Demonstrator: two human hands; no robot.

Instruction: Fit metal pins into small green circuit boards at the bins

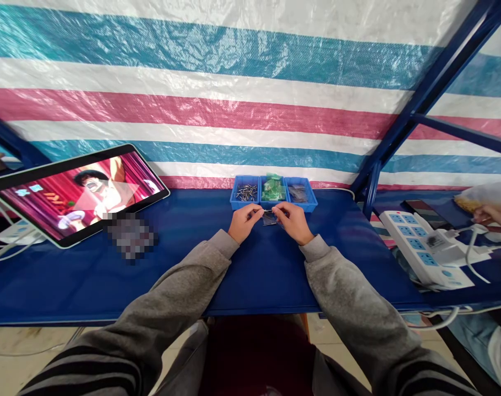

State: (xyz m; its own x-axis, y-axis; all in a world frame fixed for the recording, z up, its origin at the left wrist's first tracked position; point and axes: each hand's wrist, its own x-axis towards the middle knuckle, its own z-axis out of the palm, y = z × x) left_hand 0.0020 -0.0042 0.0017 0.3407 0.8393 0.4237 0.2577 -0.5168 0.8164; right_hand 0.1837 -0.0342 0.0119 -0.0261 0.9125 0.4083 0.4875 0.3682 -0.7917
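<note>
Just in front of the blue bins, my left hand (246, 221) and my right hand (294, 221) face each other with thumbs and fingertips pinched. A small clear plastic bag (269, 220) hangs between them, pinched along its upper edge. Whether something small is also in my fingertips cannot be made out. Behind my left hand, a blue bin (234, 202) holds many thin metal pieces (246, 192). Green packets (274, 188) fill the middle bin. Clear bags (299, 193) lie in the right bin, partly behind my right hand.
A tablet (79, 192) playing a video leans at the left of the blue table (192, 297). To the right are a white power strip (419, 247) with plugs, a blue metal post (399, 137) and another person's hand (492, 214) by a plastic bag. A striped sheet (217, 110) hangs behind.
</note>
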